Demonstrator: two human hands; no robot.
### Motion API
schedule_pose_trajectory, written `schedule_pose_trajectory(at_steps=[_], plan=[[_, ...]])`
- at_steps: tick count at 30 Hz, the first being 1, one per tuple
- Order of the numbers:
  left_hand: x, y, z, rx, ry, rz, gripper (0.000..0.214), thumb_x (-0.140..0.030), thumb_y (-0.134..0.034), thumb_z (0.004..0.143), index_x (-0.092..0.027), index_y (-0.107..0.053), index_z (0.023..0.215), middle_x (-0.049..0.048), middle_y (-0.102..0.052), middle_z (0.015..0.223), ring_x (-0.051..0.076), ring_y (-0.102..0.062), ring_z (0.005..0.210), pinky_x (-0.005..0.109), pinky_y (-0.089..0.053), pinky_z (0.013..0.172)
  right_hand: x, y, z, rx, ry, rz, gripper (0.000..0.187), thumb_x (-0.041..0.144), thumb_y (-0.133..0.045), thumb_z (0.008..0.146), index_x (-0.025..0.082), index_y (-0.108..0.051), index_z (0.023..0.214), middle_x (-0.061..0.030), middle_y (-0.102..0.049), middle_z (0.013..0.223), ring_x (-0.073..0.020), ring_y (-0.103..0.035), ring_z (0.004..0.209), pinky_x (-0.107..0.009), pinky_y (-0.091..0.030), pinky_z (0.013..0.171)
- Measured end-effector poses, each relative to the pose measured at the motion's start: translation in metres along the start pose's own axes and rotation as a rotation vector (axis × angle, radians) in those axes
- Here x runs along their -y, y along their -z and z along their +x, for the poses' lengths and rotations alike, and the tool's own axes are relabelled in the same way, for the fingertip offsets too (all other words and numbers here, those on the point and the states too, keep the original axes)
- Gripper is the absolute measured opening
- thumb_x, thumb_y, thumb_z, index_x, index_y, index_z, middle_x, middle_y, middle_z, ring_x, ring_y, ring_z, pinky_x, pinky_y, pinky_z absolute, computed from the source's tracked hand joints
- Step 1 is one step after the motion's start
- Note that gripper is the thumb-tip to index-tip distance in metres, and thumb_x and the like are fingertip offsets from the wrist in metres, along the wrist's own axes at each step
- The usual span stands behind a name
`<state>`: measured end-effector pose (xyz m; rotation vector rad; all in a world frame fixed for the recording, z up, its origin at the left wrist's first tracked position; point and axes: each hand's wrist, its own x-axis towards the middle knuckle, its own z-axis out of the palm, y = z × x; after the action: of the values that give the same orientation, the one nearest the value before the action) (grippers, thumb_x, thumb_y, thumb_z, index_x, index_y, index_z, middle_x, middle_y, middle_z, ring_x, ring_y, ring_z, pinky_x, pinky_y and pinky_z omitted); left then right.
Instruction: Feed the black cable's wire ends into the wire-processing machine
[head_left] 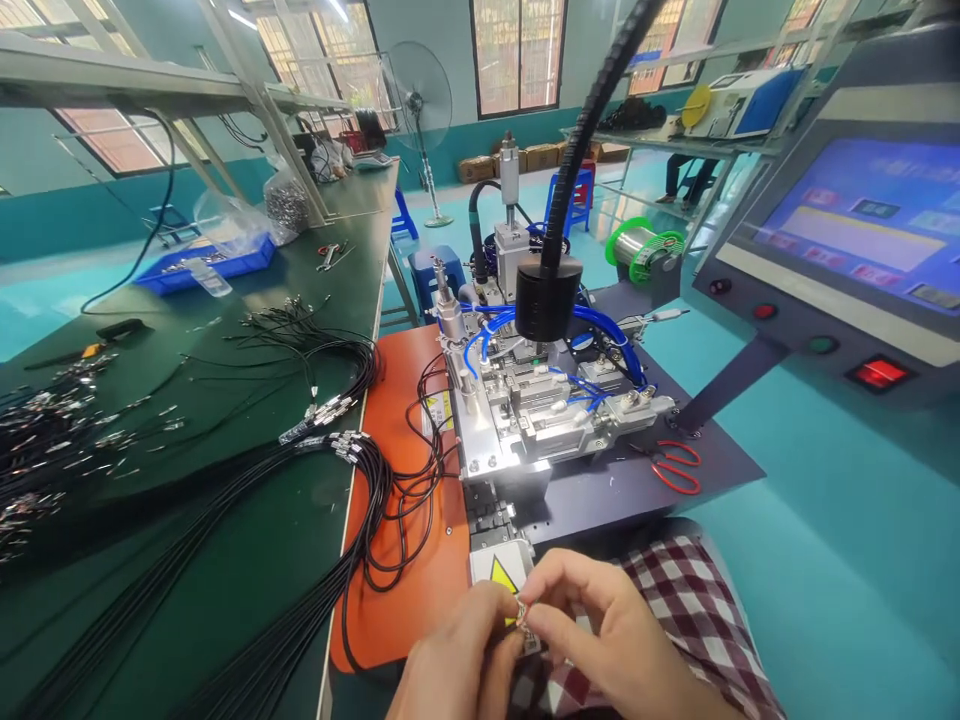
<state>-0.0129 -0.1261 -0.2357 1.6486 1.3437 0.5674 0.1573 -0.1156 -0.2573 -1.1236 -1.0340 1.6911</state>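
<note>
where the fingertips meet: a tiny silvery piece with a reddish tint [523, 612], low in view, overlapping a white plate with a yellow warning triangle [501, 573]; finer detail too small to tell.
left hand [465, 650]: bare; thumb and forefinger pinched on the piece.
right hand [600, 625]: bare; thumb and forefinger pinched at the same piece from the opposite side, remaining fingers bent.
handling: judged very light, stiff where metallic, smooth, easily dropped; any thin part likely bends under pressure.
best hold: fingertips only, on the thickest part.
cables: loops of thin, rubbery-looking black cable [379, 490], likely flexible, with slim silver metal ends [345, 445], spilling from a dark green tabletop [300, 530] onto a flat, smooth orange board [405, 625].
machine: blocky, bright metal machine with thin blue tubes [480, 420].
cutting tool: red-looped, lying flat [661, 465].
lap: soft, creased, dark-red-and-white checked cloth [690, 600].
</note>
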Motion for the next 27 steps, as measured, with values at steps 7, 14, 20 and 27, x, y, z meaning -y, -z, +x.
schedule_pose_trajectory(at_steps=[7, 14, 20, 27], plan=[[-0.004, 0.002, 0.019, 0.104, 0.117, -0.342, 0.031, -0.044, -0.047, 0.09, -0.017, -0.061, 0.092, 0.0015, -0.059, 0.068, 0.006, -0.034, 0.044, 0.018, -0.024, 0.039, 0.006, 0.011, 0.011, -0.017, -0.002, 0.053, 0.027, 0.043, -0.066, 0.081, 0.017, -0.061, 0.082, 0.0029, -0.057, 0.07, -0.0073, -0.046, 0.053, -0.021, -0.038, 0.053], [-0.001, 0.0, 0.022, 0.148, 0.155, -0.499, 0.045, -0.043, -0.052, 0.09, -0.021, -0.046, 0.128, 0.002, -0.062, 0.071, 0.004, -0.028, 0.042, 0.018, -0.018, 0.037, 0.006, 0.005, 0.02, 0.053, -0.05, 0.169, 0.036, 0.05, -0.068, 0.077, 0.016, -0.057, 0.075, 0.0038, -0.056, 0.062, -0.0068, -0.044, 0.048, -0.021, -0.034, 0.051], [-0.006, 0.001, 0.022, 0.115, 0.217, -0.55, 0.044, -0.044, -0.056, 0.087, -0.022, -0.053, 0.124, 0.0018, -0.063, 0.069, 0.003, -0.028, 0.041, 0.018, -0.015, 0.036, -0.003, 0.005, 0.023, 0.112, -0.1, 0.284, 0.033, 0.045, -0.068, 0.08, 0.015, -0.057, 0.075, 0.0039, -0.054, 0.06, -0.0064, -0.042, 0.047, -0.021, -0.031, 0.049], [-0.008, 0.002, 0.021, 0.156, 0.271, -0.665, 0.049, -0.048, -0.056, 0.086, -0.02, -0.049, 0.125, 0.0003, -0.062, 0.063, 0.001, -0.024, 0.038, 0.018, -0.011, 0.037, -0.003, -0.002, 0.022, 0.162, -0.155, 0.351, 0.033, 0.044, -0.068, 0.08, 0.014, -0.055, 0.074, 0.0027, -0.056, 0.056, -0.0059, -0.043, 0.044, -0.019, -0.026, 0.044]])
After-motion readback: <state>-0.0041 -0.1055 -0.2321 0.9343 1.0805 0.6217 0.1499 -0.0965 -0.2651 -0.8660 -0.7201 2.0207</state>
